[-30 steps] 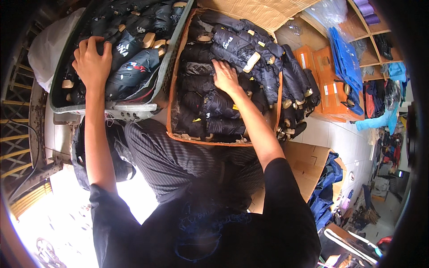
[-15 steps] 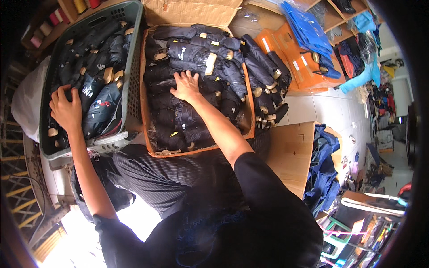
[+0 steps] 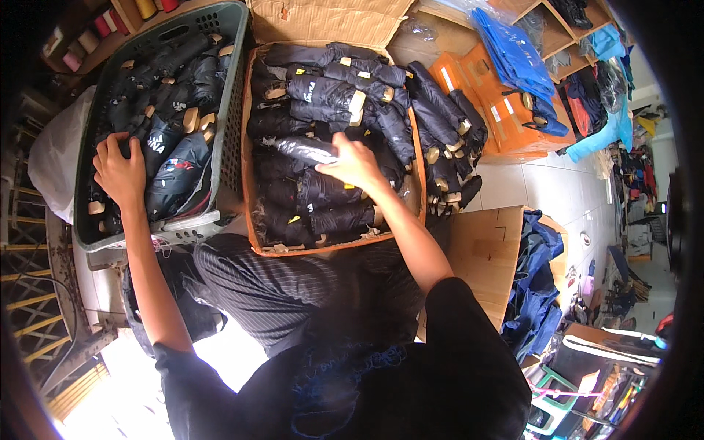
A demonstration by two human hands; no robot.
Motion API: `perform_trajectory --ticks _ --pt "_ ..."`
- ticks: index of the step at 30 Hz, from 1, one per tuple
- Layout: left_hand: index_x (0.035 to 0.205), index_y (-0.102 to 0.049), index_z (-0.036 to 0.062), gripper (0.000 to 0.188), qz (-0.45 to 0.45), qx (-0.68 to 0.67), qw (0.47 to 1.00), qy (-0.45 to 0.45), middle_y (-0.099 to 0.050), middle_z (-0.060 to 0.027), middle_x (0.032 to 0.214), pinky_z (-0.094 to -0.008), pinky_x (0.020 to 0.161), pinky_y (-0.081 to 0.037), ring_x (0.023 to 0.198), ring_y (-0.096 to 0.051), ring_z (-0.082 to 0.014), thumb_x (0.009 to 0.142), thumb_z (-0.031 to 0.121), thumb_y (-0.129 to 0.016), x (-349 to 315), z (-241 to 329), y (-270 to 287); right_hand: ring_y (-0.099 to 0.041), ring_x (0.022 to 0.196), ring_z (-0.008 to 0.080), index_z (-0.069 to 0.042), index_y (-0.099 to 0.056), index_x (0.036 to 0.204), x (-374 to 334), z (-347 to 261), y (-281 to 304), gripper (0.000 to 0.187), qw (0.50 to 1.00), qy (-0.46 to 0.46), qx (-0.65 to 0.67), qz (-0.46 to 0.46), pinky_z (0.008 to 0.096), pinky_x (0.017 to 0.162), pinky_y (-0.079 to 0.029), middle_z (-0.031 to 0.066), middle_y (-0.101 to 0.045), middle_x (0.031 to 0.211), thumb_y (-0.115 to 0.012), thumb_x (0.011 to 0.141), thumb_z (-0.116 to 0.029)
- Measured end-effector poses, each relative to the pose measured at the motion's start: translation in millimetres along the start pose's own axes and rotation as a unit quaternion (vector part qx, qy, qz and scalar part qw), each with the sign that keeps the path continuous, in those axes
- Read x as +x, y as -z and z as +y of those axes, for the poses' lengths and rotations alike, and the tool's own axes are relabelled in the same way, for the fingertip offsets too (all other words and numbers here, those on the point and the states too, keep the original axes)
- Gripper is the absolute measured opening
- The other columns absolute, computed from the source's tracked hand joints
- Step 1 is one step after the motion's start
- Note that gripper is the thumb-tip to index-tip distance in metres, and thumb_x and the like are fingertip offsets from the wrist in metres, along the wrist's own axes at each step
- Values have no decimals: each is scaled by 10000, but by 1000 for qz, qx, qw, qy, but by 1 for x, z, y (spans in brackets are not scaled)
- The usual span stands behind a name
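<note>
In the cardboard box (image 3: 337, 246) before me lie rows of black folded umbrellas with pale wooden handle ends. My right hand (image 3: 353, 163) grips one end of a folded umbrella (image 3: 304, 150) with white print, lying slantwise over the others. To the left stands a dark green plastic crate (image 3: 229, 110), packed with more black folded umbrellas (image 3: 165, 150). Inside its left side my left hand (image 3: 119, 172) curls its fingers round a dark folded umbrella, most of it hidden under the hand.
More folded umbrellas (image 3: 440, 125) are heaped right of the box. Behind them is an orange carton (image 3: 469, 88) topped with blue plastic packs (image 3: 513, 51). An open carton (image 3: 480, 249) with dark blue fabric stands at the right. Thread spools (image 3: 147, 9) sit on a shelf at the upper left.
My right hand has closed on an umbrella in the box and moved slightly right, tilting it out of its row. My left hand has stayed in the crate. The view has shifted slightly.
</note>
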State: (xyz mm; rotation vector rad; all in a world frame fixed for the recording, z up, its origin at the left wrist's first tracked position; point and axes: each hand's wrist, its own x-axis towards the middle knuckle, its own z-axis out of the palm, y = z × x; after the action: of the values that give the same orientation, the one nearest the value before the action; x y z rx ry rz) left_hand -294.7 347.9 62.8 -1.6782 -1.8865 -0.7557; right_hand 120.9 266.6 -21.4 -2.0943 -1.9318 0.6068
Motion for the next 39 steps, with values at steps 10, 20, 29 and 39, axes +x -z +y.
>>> perform_trajectory --ticks 10,20,29,39 --pt "1039 -666 174 235 -13 -45 996 -69 -652 -78 1041 -458 800 -491 978 -614 -331 901 347 -586 9 -2 -9 -676 933 324 -93 -337 1390 -130 66 26 563 584 16 798 -146 427 790 -571 234 -621 1155 -612 918 -230" --pt "1117 -643 -35 366 34 -363 923 -122 -641 -182 1158 -388 903 -486 1003 -630 -276 1018 271 -469 -2 50 65 -580 1137 244 -53 -329 1416 -229 90 16 557 495 9 868 -39 388 980 -461 155 -580 1233 -542 963 -298" --pt "1328 -448 -27 584 -306 -548 719 -297 -432 -219 1399 -452 1087 -317 1283 -428 -363 769 6 -613 -155 250 146 -641 981 212 -72 -422 1369 -241 78 36 489 489 8 871 -47 385 854 -514 107 -630 1116 -475 990 -376" --pt "1287 -445 -31 748 -429 -590 646 -226 -553 -172 1218 -406 966 -425 1073 -573 -287 673 136 -837 -224 328 124 -655 766 191 10 -330 1414 -260 100 63 704 611 98 784 -54 274 593 -494 129 -615 999 -408 977 -536"
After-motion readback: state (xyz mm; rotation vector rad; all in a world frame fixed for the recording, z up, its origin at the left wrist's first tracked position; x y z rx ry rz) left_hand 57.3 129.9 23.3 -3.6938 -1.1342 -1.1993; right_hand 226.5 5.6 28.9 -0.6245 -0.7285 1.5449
